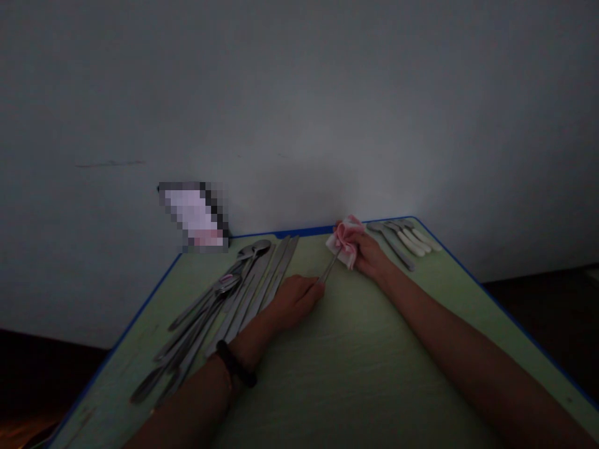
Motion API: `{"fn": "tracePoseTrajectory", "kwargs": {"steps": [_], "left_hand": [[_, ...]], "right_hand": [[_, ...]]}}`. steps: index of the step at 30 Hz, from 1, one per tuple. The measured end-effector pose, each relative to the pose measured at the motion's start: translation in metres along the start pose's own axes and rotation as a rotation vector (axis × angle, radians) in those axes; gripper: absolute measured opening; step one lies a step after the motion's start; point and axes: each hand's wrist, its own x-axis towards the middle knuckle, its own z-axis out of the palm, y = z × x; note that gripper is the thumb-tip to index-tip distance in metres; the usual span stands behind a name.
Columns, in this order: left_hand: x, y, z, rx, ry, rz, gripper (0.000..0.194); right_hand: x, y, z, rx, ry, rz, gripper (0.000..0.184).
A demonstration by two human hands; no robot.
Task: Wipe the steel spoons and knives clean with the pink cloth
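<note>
My left hand (299, 299) is closed around the lower end of a thin metal piece of cutlery (329, 267). My right hand (367, 254) pinches a pink and white cloth (347, 240), which wraps the upper end of that piece, so its head is hidden. Left of my left hand lie several table knives (255, 287) side by side, and beyond them a pile of metal spoons (227, 284). To the right of my right hand a metal spoon (393, 246) rests on the table, beside several white-handled pieces of cutlery (412, 242).
The light green table (365, 374) has a blue edge and stands against a grey wall (299, 112). A blurred-out phone-like device (194, 215) leans on the wall at the table's back left corner. A black band (236, 365) is on my left wrist.
</note>
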Motion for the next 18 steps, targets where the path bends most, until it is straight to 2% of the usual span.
{"fn": "tracePoseTrajectory", "kwargs": {"steps": [4,6,13,18], "left_hand": [[0.002,-0.001,0.001,-0.118,0.076,-0.066,0.047],[0.004,0.000,0.001,-0.112,0.078,-0.074,0.049],[0.005,0.003,0.006,0.315,-0.006,-0.029,0.047],[0.001,0.006,0.009,0.269,0.051,-0.079,0.045]], "right_hand": [[-0.003,0.000,0.003,-0.052,-0.020,0.037,0.019],[-0.006,0.001,0.004,-0.116,-0.048,0.063,0.015],[-0.014,0.005,0.011,-0.310,-0.172,0.098,0.029],[-0.024,0.010,0.017,-0.384,-0.237,0.106,0.031]]}}
